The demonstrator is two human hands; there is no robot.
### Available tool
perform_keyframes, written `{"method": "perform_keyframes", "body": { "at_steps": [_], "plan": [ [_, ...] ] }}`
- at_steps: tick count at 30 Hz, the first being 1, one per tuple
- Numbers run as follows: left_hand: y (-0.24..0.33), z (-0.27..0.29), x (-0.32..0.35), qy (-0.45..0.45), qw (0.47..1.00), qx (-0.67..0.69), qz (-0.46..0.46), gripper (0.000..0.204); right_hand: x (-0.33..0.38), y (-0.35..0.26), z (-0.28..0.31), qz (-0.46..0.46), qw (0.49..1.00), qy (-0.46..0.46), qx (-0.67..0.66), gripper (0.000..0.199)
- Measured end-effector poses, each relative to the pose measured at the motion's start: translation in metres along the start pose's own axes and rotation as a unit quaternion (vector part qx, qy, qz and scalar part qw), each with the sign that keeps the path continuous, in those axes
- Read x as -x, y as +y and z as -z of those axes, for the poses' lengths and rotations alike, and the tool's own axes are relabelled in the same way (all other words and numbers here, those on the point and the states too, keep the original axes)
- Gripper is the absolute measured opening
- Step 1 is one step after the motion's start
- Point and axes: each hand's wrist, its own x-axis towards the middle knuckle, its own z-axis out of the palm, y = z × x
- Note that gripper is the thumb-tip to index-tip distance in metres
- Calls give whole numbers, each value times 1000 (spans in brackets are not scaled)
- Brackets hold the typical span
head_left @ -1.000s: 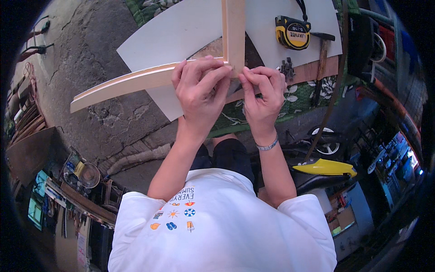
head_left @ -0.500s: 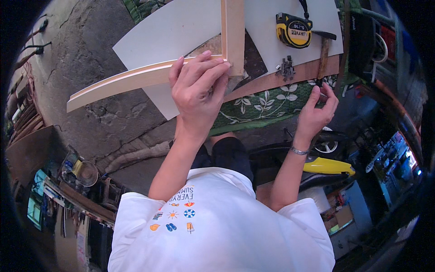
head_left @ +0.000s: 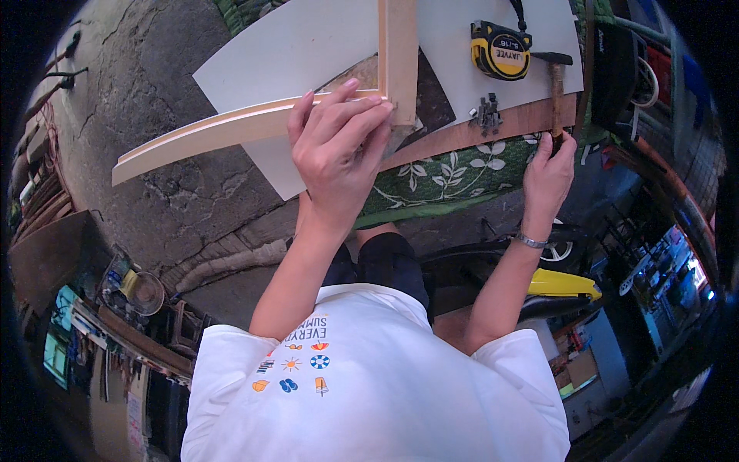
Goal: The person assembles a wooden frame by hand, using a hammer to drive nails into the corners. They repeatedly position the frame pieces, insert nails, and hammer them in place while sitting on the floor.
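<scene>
A pale wooden frame [head_left: 398, 61] has two strips meeting in a corner, one running away from me and the other out to the left. My left hand [head_left: 339, 146] grips it at that corner, fingers over the strip's edge and thumb close to the joint. On the right, a hammer [head_left: 558, 96] lies with its dark head away from me. My right hand [head_left: 550, 173] has its fingers closed on the near end of the wooden handle. Left of the hammer sits a heap of small grey metal pieces [head_left: 488, 115], too small to name exactly.
A yellow and black tape measure [head_left: 500, 52] rests on a white board [head_left: 454, 81]. Beneath are a brown board [head_left: 462, 132] and a green leaf-patterned cloth [head_left: 454, 175]. A dark flat piece [head_left: 435, 104] lies behind the corner. Something yellow [head_left: 566, 285] stands at the lower right.
My right hand has moved forward and closed on the hammer's handle, whose near end has shifted slightly right. My left hand and the frame have barely moved.
</scene>
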Motion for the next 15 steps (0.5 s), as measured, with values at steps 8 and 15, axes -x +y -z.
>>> {"method": "perform_keyframes", "body": {
  "at_steps": [8, 15],
  "plan": [
    [0, 1, 1, 2, 1000, 5, 7, 20, 60, -31, 34, -115, 938, -51, -324, 36],
    [0, 3, 1, -11, 1000, 5, 12, 23, 119, -76, 58, 98, 945, -198, -242, 19]
  ]
}}
